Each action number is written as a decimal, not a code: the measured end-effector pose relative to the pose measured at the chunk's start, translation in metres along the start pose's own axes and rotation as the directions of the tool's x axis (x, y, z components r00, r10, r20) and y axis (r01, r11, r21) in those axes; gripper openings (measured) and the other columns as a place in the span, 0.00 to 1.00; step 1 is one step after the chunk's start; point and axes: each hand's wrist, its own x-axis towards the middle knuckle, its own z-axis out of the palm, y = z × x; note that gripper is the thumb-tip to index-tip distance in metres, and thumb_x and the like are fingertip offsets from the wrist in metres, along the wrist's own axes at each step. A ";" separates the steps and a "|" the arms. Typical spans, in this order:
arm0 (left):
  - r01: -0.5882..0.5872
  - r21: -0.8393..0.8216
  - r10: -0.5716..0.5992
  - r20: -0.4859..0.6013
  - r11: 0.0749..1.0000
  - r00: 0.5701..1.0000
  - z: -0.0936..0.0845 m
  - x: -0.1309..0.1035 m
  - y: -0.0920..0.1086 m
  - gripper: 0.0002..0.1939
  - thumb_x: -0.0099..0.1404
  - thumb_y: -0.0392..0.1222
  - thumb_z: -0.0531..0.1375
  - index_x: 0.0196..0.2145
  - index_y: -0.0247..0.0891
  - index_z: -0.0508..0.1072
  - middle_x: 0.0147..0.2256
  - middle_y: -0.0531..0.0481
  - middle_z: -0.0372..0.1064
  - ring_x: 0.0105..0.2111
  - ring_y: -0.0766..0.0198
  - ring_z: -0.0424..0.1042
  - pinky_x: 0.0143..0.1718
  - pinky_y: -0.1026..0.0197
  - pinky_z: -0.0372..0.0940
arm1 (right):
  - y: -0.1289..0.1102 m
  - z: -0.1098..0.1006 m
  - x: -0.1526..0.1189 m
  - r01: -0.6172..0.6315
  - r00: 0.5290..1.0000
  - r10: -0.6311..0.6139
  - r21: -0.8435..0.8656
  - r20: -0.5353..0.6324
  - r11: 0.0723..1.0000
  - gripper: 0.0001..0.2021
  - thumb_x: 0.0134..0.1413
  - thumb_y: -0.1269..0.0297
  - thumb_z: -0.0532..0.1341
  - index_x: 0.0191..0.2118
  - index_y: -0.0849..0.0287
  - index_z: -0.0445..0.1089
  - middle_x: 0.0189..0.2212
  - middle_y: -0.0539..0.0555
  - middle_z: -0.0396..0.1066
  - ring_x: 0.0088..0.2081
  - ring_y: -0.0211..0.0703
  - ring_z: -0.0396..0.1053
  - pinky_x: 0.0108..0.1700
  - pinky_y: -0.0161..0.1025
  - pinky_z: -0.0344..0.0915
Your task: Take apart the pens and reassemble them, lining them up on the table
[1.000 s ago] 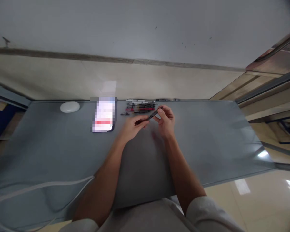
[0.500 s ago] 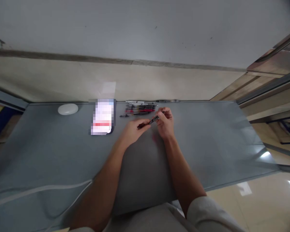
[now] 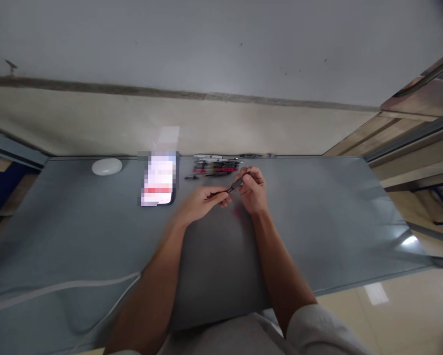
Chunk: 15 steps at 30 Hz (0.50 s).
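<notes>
Held pen (image 3: 238, 183), pens (image 3: 226, 170) beyond, phone (image 3: 158, 177), perhaps mouse (image 3: 107, 166)

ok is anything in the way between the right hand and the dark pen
Nothing visible: the right hand grips the dark pen directly, with the left hand at its other end. The loose pens lie beyond, toward the wall, not between them.

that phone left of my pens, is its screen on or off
On: the phone screen glows white with a red band, and a pale reflection shows on the wall behind it.
</notes>
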 end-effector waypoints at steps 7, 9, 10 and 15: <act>0.009 0.044 -0.006 -0.049 0.999 0.999 0.002 0.001 -0.002 0.13 0.65 0.48 0.58 0.41 0.38 0.76 0.35 0.49 0.76 0.34 0.63 0.74 0.40 0.59 0.69 | 0.002 0.005 0.001 0.009 1.000 -0.010 -0.007 -0.021 1.000 0.12 0.38 0.64 0.70 0.27 0.52 0.64 0.27 0.44 0.62 0.28 0.32 0.64 0.29 0.33 0.70; -0.006 0.123 0.028 -0.174 0.992 0.984 0.004 0.002 -0.003 0.12 0.62 0.47 0.61 0.41 0.40 0.76 0.36 0.50 0.76 0.35 0.62 0.74 0.41 0.59 0.69 | 0.003 0.007 0.002 0.016 0.993 -0.020 -0.041 -0.116 0.999 0.13 0.39 0.64 0.70 0.28 0.53 0.63 0.29 0.44 0.63 0.28 0.31 0.64 0.29 0.30 0.68; -0.017 0.157 0.052 -0.223 0.987 0.973 0.005 0.003 -0.004 0.12 0.61 0.46 0.62 0.41 0.40 0.76 0.37 0.50 0.77 0.36 0.62 0.74 0.41 0.58 0.69 | 0.003 0.008 0.002 0.015 0.988 -0.023 -0.052 -0.154 0.999 0.13 0.39 0.65 0.70 0.28 0.53 0.63 0.30 0.44 0.64 0.29 0.31 0.64 0.29 0.30 0.67; -0.009 0.210 0.075 -0.312 0.978 0.947 0.005 0.004 -0.003 0.11 0.61 0.45 0.62 0.41 0.39 0.77 0.39 0.48 0.77 0.38 0.60 0.74 0.43 0.57 0.68 | 0.004 0.008 0.001 0.003 0.989 -0.007 -0.027 -0.149 1.000 0.12 0.41 0.63 0.69 0.30 0.53 0.65 0.33 0.44 0.67 0.32 0.32 0.68 0.33 0.33 0.70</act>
